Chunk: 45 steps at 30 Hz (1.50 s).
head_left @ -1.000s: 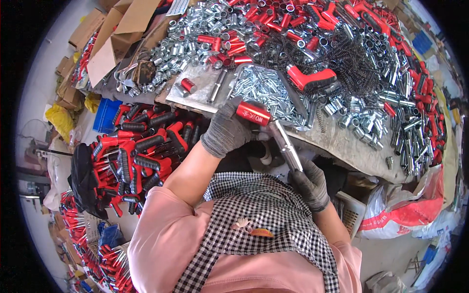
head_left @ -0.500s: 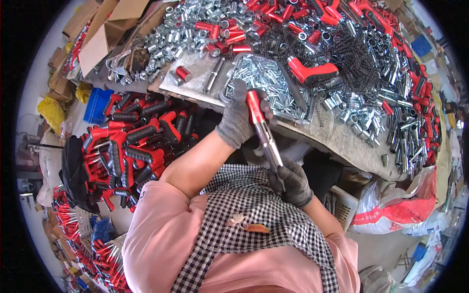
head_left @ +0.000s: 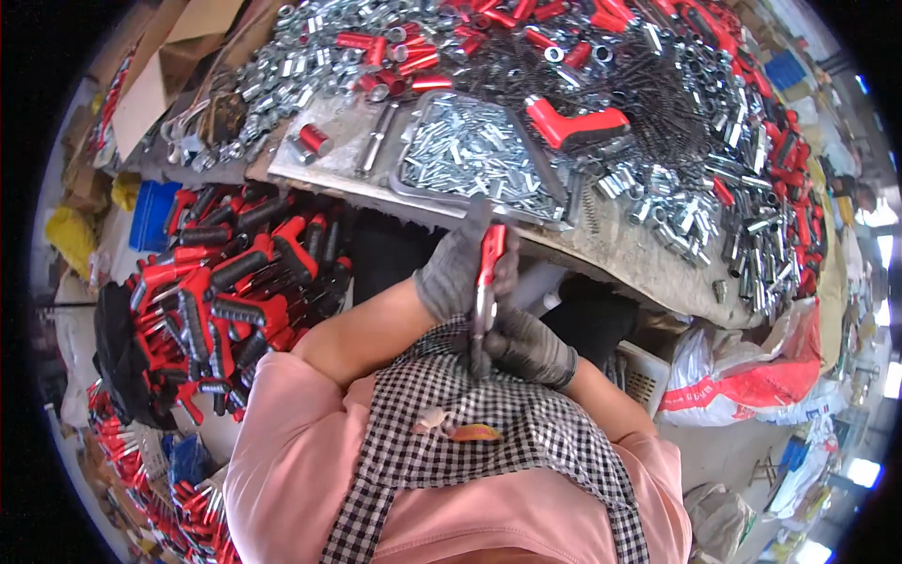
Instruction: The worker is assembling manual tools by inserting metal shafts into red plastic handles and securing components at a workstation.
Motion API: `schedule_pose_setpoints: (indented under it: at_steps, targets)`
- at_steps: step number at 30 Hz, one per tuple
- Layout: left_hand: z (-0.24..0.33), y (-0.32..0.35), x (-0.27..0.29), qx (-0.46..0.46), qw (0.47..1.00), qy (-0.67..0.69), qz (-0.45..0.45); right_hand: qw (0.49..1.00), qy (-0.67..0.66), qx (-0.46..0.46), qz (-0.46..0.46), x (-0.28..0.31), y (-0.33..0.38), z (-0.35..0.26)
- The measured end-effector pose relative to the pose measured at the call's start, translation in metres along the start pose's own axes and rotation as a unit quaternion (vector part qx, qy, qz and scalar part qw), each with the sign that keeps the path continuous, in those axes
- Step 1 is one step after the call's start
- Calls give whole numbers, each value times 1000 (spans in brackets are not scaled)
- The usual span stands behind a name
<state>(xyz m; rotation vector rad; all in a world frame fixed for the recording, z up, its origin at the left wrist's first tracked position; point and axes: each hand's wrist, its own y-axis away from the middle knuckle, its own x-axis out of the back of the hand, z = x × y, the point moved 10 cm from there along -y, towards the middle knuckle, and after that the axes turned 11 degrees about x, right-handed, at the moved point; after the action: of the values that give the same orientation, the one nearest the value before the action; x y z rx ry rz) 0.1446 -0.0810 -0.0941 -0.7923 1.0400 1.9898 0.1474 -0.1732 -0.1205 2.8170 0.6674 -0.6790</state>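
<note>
A shallow metal tray (head_left: 413,193) sits on the workbench (head_left: 639,263) near its front edge, filled with small silvery pins; beside it lies a red handle part (head_left: 575,124) resting partly over the tray's far corner; further back the bench is heaped with silvery metal sleeves (head_left: 676,221), red tubes (head_left: 376,42) and dark coiled springs (head_left: 648,85); a short red cylinder (head_left: 315,139) stands on the grey plate left of the tray. Below the bench on the person's left, a pile of finished red-and-black handles (head_left: 225,282) fills a dark bin or bag, whose rim is hard to make out; a blue crate (head_left: 150,211) and a cardboard box (head_left: 155,75) sit beyond it; on the right, a white and red plastic sack (head_left: 742,376) slumps on the floor.

The person, in a pink top and checked apron, holds a tool with a red grip and metal shaft (head_left: 486,282) upright, close to the chest, just in front of the bench edge; the left hand (head_left: 460,268), in a grey glove, is closed around the red grip at the top; the right hand (head_left: 526,346), also gloved, is wrapped round the lower end of the metal shaft; the two hands nearly touch, one above the other, and hide most of the shaft's lower end.
</note>
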Motion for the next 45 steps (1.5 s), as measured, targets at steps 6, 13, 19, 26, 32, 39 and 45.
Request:
schedule_pose_setpoints:
  at_steps: [6,13,19,26,32,39,45]
  targets:
    - [-17,0,22,-10,998,57,2,721,620,103,291,132,14,-138]
    - [-43,29,-11,47,998,-46,18,600,734,-41,316,188,-3,-151]
    - [-13,17,14,22,959,-270,87,850,379,255,264,115,26,-208]
    - [34,30,-9,-186,605,-755,174,715,648,261,23,14,-6,-221]
    - [44,49,5,-236,694,-657,176,729,630,263,-44,14,-30,-204]
    - [40,46,19,-257,688,-666,131,735,628,234,-106,2,-64,-177]
    - [45,48,39,-186,650,-696,242,545,812,203,44,69,-111,-225]
